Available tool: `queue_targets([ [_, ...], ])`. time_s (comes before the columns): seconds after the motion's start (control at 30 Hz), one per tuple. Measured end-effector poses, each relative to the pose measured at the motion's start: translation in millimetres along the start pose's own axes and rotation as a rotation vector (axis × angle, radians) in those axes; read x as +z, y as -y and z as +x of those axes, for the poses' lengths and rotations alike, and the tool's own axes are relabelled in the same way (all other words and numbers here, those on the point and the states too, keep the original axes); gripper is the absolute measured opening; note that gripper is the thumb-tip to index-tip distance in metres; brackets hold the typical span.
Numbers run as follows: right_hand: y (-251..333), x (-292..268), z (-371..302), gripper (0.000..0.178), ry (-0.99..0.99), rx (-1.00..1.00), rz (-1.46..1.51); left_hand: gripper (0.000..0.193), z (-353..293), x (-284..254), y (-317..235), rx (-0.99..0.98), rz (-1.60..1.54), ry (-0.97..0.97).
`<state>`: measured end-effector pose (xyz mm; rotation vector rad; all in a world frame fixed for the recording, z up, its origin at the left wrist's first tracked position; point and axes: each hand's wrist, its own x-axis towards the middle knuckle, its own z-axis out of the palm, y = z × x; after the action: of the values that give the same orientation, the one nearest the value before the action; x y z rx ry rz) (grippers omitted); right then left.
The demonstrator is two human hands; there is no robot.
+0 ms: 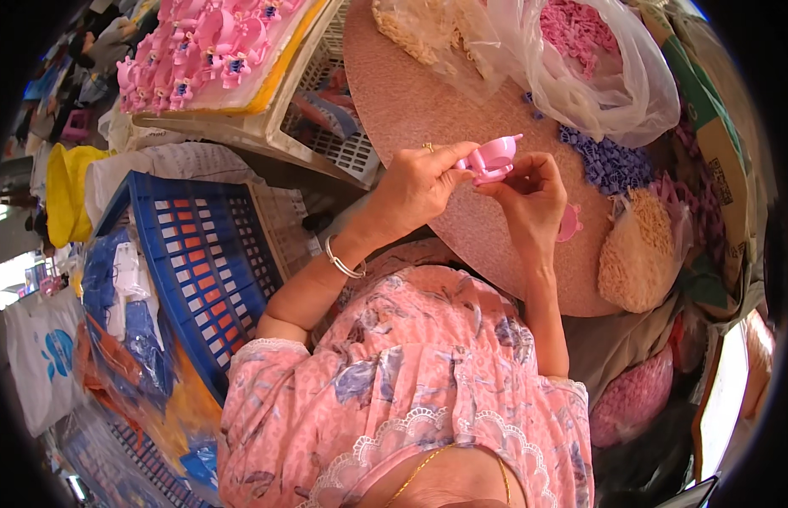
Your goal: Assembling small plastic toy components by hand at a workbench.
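The left hand point(419, 186) grips a pink piece point(495, 158) between thumb and fingers, in the upper middle of the frame; the right hand point(533, 195) has its fingertips pinched at the piece's lower edge, but whether they hold a small part, I cannot tell. Both are over the round table point(411, 89). Right of the right hand lies a pink part point(570, 223); farther right, a clear bag point(635, 275) is full of tan bits. Above that, blue bits point(610, 161) lie heaped loose beside an open bag point(656, 97) of pink bits, upper right. At upper left, a cream crate point(356, 169) holds a packet point(326, 114).
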<state>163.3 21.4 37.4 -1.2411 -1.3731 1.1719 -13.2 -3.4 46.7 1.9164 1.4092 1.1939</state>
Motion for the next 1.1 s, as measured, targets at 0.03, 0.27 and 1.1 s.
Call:
queue_targets([
  [0.03, -3.6, 0.1, -0.6, 0.042, -0.028, 0.008, -0.023, 0.033, -1.8, 2.4, 1.0, -0.017, -0.005, -0.004],
  [0.27, -4.8, 9.1, 6.0, 0.060, -0.131, -0.040, -0.234, 0.026, -0.2, 26.7, 31.4, -0.671, -1.273, -0.162],
  [1.1, -57.2, -5.0, -34.3, 0.019, 0.130, -0.348, -0.312, 0.023, 157.6, -263.4, 42.6, -0.146, -0.628, -0.660],
])
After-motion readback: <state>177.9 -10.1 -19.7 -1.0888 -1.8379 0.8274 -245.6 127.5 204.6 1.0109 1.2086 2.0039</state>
